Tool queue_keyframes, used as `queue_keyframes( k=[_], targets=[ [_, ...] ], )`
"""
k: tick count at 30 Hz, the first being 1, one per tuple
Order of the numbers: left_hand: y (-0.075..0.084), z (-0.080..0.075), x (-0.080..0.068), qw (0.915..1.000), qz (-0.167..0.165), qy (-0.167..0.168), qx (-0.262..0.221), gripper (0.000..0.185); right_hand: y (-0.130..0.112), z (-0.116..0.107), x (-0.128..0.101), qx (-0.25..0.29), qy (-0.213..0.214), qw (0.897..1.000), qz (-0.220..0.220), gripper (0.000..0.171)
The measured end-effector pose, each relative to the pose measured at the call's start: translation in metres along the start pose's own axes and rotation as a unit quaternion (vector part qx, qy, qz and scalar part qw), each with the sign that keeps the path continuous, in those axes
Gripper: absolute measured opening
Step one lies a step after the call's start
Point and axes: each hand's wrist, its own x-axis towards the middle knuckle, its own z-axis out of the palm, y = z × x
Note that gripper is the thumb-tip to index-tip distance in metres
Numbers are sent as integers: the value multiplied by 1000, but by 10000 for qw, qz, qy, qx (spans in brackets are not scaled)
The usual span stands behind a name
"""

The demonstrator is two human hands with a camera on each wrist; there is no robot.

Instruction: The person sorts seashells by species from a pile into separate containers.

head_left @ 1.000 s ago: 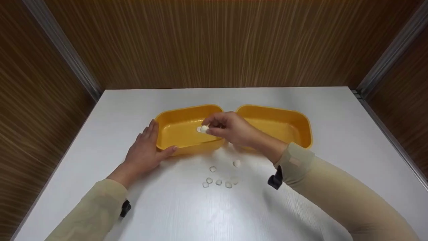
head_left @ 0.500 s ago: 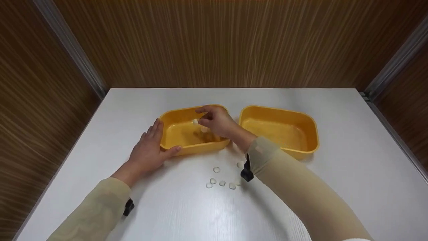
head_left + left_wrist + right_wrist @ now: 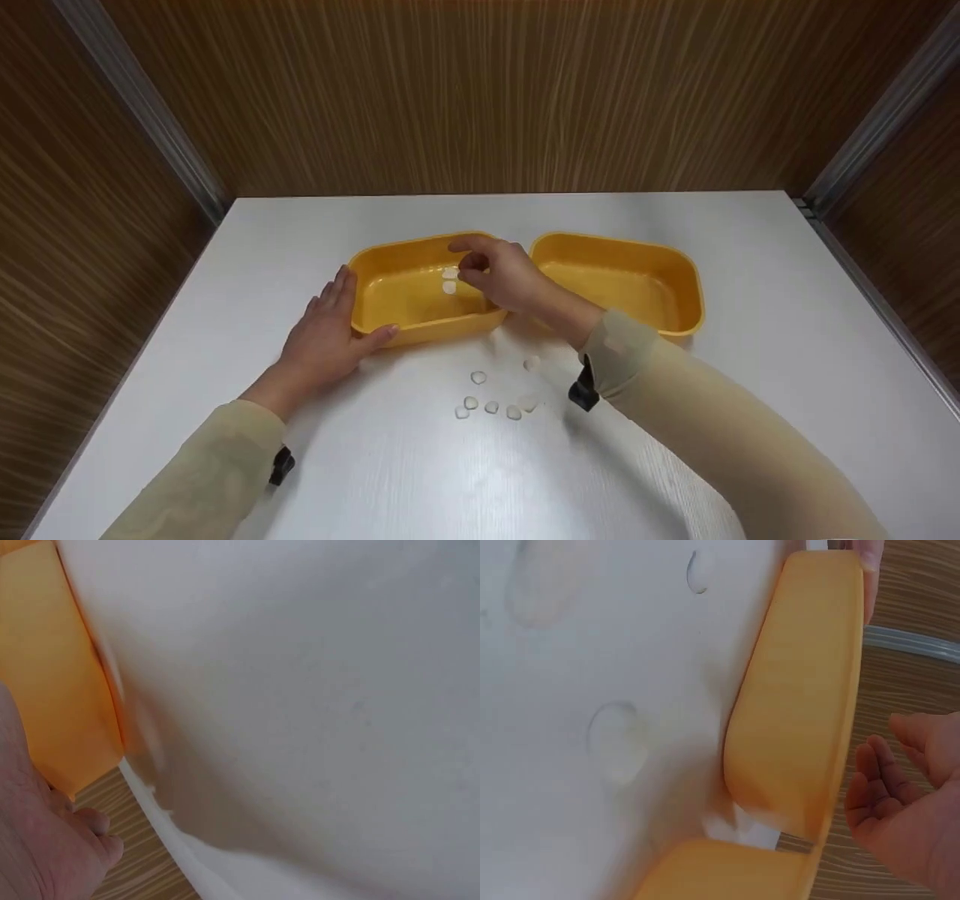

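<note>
My left hand (image 3: 322, 341) rests against the left end of a yellow plastic tray (image 3: 446, 330), its fingers along the outside and its thumb by the front rim. Two small, rounded white pieces (image 3: 449, 287) lie inside that tray. Over its right part hovers my right hand (image 3: 510, 279), thumb and forefinger apart. The right wrist view shows the right hand (image 3: 915, 802) with bent fingers and nothing held. Several similar white pieces (image 3: 491, 407) are scattered on the table in front; their material is unclear.
A second yellow tray (image 3: 622, 292) stands to the right, with no pieces visible inside. Both trays sit on a white table (image 3: 360, 465). Wood-grain panels (image 3: 480, 97) enclose the back and sides.
The right hand carried a white piece over the left tray and let it drop. Now two pieces lie there and the fingers are apart. The left hand has stayed on the tray.
</note>
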Motion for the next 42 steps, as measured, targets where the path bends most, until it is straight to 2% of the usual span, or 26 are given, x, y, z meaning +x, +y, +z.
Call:
queue_keyframes(
  k=[7, 13, 25, 33, 37, 42],
  targets=[
    [-1, -2, -1, 10000, -10, -12, 8, 124, 2, -19, -31, 183, -83, 9984, -532, 40],
    [-2, -3, -1, 10000, -48, -13, 25, 124, 14, -27, -63, 32, -118, 9959, -895, 38],
    [-4, -2, -3, 10000, -35, 3, 0, 124, 45, -26, -118, 37, -441, 9976, -534, 39],
    [-6, -2, -2, 10000, 55, 59, -16, 121, 64, -16, -130, 254, -945, 9944, -402, 48],
    [-6, -2, -3, 10000, -2, 21, -28, 122, 74, -13, -131, 11, -1156, 9923, -447, 56],
    [-6, -3, -3, 10000, 22, 27, -33, 122, 83, -11, -134, -322, -1224, 9903, -575, 61]
  ],
)
